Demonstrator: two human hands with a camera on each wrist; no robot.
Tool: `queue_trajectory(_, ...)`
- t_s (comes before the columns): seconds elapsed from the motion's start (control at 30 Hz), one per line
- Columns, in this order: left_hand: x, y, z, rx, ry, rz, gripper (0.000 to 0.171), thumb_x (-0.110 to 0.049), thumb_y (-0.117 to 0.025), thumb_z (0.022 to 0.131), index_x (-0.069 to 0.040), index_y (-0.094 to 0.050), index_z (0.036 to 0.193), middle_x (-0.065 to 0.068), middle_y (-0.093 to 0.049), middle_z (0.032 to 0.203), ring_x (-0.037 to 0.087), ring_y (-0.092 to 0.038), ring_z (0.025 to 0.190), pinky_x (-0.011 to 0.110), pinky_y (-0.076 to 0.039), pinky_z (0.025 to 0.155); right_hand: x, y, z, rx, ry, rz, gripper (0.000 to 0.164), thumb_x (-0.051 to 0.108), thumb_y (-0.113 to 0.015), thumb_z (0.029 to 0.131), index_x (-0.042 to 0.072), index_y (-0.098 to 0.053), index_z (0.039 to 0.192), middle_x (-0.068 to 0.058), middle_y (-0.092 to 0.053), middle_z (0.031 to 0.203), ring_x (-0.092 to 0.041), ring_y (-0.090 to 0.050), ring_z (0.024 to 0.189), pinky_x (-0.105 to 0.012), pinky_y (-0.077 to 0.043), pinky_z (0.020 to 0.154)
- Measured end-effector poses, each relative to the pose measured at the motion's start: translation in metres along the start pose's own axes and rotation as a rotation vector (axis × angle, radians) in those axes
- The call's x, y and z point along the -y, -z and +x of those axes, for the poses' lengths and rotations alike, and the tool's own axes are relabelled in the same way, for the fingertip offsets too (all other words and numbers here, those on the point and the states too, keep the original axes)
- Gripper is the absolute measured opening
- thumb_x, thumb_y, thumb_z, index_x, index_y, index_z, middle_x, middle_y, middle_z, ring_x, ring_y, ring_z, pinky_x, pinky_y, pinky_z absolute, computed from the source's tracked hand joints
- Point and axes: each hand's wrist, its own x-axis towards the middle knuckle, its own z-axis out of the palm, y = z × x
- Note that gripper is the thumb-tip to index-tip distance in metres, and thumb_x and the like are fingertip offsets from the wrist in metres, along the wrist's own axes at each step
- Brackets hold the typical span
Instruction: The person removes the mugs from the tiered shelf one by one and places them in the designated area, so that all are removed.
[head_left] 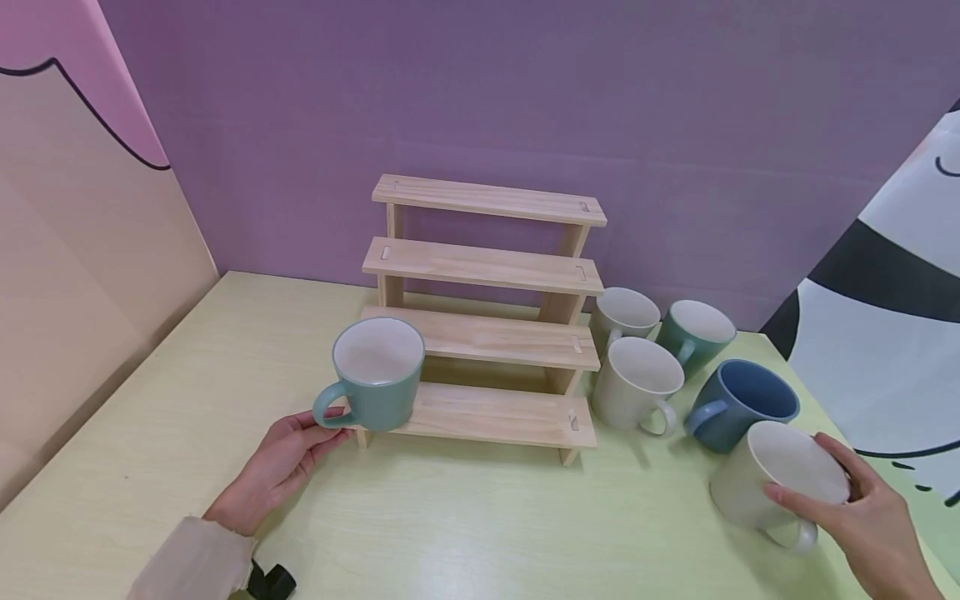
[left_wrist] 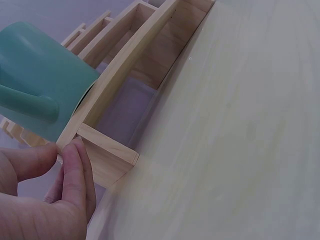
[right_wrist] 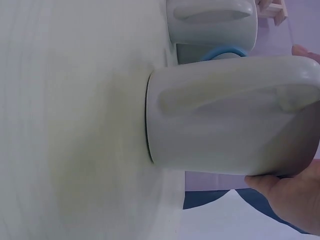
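A four-step wooden display stand (head_left: 495, 417) stands on the table against the purple backdrop. On the left end of its lowest step sits a teal mug (head_left: 378, 379), upright, handle to the left. Thumb and fingers of my left hand (head_left: 281, 467) pinch the end of that step just below the mug; the left wrist view shows the fingertips (left_wrist: 75, 160) at the board's corner. At the right, my right hand (head_left: 862, 504) grips a white mug (head_left: 742, 483) around its rim, its handle towards me. Whether this mug's base touches the table I cannot tell.
Right of the stand, a blue mug (head_left: 738, 404), a white mug (head_left: 637, 383), another pale mug (head_left: 626, 312) and a green mug (head_left: 697, 329) are grouped close together. A panda-patterned panel (head_left: 892, 275) borders the table (head_left: 480, 525) on the right, a pink-and-beige panel (head_left: 82, 242) on the left.
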Motion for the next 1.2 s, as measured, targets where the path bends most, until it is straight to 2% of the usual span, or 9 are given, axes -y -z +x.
queue_trajectory(0.1,0.0,0.001,-0.001,0.002,0.0,-0.007,0.019,0.002,-0.05,0.096,-0.004,-0.065,0.105,-0.001,-0.06,0.106,0.007,-0.066,0.097,0.019,-0.054,0.091,-0.005,0.001,0.0,-0.008,0.04,0.011,0.096,0.041,-0.073,0.082,0.028,-0.012,0.154,-0.012,-0.032,0.147,-0.007,-0.042,0.102,-0.009,-0.046,0.077)
queue_trajectory(0.17,0.001,0.001,-0.001,0.001,-0.001,-0.012,0.019,0.002,-0.05,0.096,-0.006,-0.066,0.102,0.0,-0.06,0.106,0.007,-0.066,0.097,0.019,-0.054,0.091,-0.009,0.002,0.0,-0.012,0.077,0.022,0.093,0.038,-0.074,0.082,0.032,-0.015,0.153,0.002,-0.036,0.142,0.007,-0.038,0.093,0.0,-0.035,0.061)
queue_trajectory(0.33,0.002,0.002,-0.002,0.006,0.006,-0.012,0.018,0.001,-0.051,0.096,-0.006,-0.066,0.103,0.0,-0.058,0.109,0.007,-0.065,0.098,0.019,-0.053,0.093,-0.013,0.001,0.002,-0.014,0.128,0.052,0.09,0.033,-0.075,0.082,0.033,-0.018,0.152,0.026,-0.032,0.131,0.017,-0.035,0.088,0.001,-0.036,0.063)
queue_trajectory(0.47,0.003,0.002,-0.003,0.005,0.014,-0.003,0.02,-0.001,-0.051,0.097,0.0,-0.061,0.114,0.0,-0.059,0.109,0.007,-0.065,0.099,0.02,-0.053,0.093,-0.012,0.001,0.003,-0.008,0.116,0.067,0.092,0.033,-0.075,0.082,0.032,-0.016,0.153,0.026,-0.031,0.134,0.015,-0.036,0.091,0.001,-0.036,0.063)
queue_trajectory(0.63,0.002,0.0,-0.002,0.001,0.012,0.003,0.018,0.001,-0.05,0.096,-0.002,-0.063,0.109,0.001,-0.058,0.109,0.007,-0.065,0.098,0.019,-0.053,0.093,-0.01,0.003,0.003,-0.009,0.097,0.043,0.092,0.036,-0.074,0.083,0.03,-0.014,0.153,0.013,-0.028,0.146,0.012,-0.036,0.096,0.002,-0.034,0.062)
queue_trajectory(0.9,0.0,0.0,-0.002,-0.006,0.01,0.007,0.022,-0.001,-0.048,0.098,0.004,-0.059,0.116,0.0,-0.058,0.109,0.007,-0.066,0.097,0.02,-0.054,0.092,-0.015,0.008,0.0,-0.034,0.114,0.063,0.092,0.031,-0.075,0.082,0.03,-0.016,0.153,0.033,-0.029,0.128,0.016,-0.034,0.09,0.002,-0.034,0.063)
queue_trajectory(1.0,-0.001,0.0,-0.002,-0.002,0.009,-0.003,0.022,0.0,-0.048,0.097,0.004,-0.059,0.116,0.0,-0.059,0.107,0.007,-0.066,0.097,0.02,-0.054,0.091,-0.017,0.01,0.001,-0.036,0.116,0.039,0.093,0.032,-0.075,0.082,0.029,-0.015,0.153,0.026,-0.03,0.136,0.015,-0.034,0.09,0.002,-0.034,0.062)
queue_trajectory(1.1,-0.001,0.0,-0.002,0.01,0.007,-0.021,0.019,0.002,-0.049,0.096,-0.004,-0.065,0.103,0.0,-0.058,0.107,0.007,-0.066,0.097,0.019,-0.054,0.091,-0.012,0.012,0.002,-0.016,0.072,-0.011,0.097,0.038,-0.073,0.083,0.019,-0.01,0.155,-0.002,-0.03,0.152,-0.007,-0.044,0.105,-0.004,-0.042,0.068)
queue_trajectory(1.2,-0.002,0.0,-0.002,0.016,0.01,-0.025,0.021,0.003,-0.05,0.096,-0.009,-0.067,0.096,0.0,-0.057,0.109,0.007,-0.066,0.097,0.018,-0.053,0.092,-0.004,0.013,0.0,0.012,0.052,-0.063,0.101,0.042,-0.07,0.085,0.009,-0.005,0.154,-0.03,-0.021,0.149,-0.011,-0.041,0.102,-0.006,-0.041,0.064)
